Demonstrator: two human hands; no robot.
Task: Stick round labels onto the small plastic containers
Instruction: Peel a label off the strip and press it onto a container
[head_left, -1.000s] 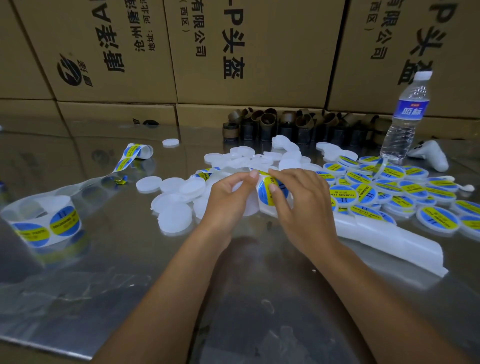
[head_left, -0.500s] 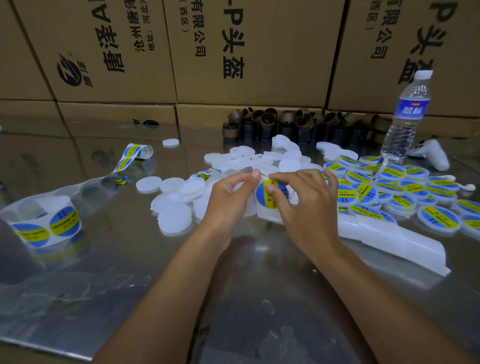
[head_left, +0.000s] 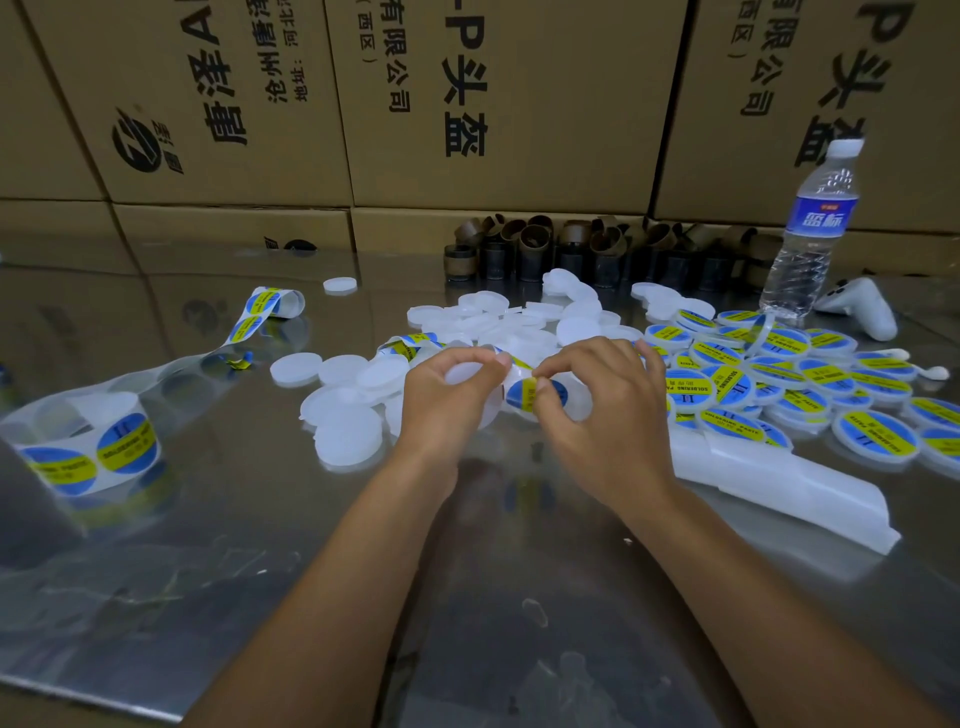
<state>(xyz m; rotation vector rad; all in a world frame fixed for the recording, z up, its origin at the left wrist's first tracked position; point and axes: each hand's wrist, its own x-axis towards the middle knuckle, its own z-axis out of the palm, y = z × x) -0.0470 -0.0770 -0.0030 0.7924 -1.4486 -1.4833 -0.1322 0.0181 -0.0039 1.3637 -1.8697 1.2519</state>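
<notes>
Both hands were up over the middle of the bench (head_left: 260, 571), fingertips nearly meeting. The right hand (head_left: 608, 421) had a narrow grip: its thumb lay across a blue-and-yellow round label (head_left: 522, 393), pinching it against white plastic that its curled fingers largely hid. The label sat right at that thumb tip, between the two hands, closer to the right one. The left hand (head_left: 449, 400) was curled too, thumb and forefinger closed round a white piece (head_left: 464, 372); container or backing, it could not be told.

Just beyond the left hand lay a heap of unlabelled containers (head_left: 343, 436), plain white discs spilling left and back. To the right of the right hand, a spread of labelled containers (head_left: 727, 387) lay overlapping one another. A label roll (head_left: 88, 457) stood at the left edge, its backing strip (head_left: 270, 306) trailing away and curling up. A clear plastic sleeve (head_left: 779, 483) lay near the right forearm. At the back stood a water bottle (head_left: 810, 228) and a row of cardboard cores (head_left: 535, 249), with printed cardboard boxes (head_left: 493, 104) stacked behind them.
</notes>
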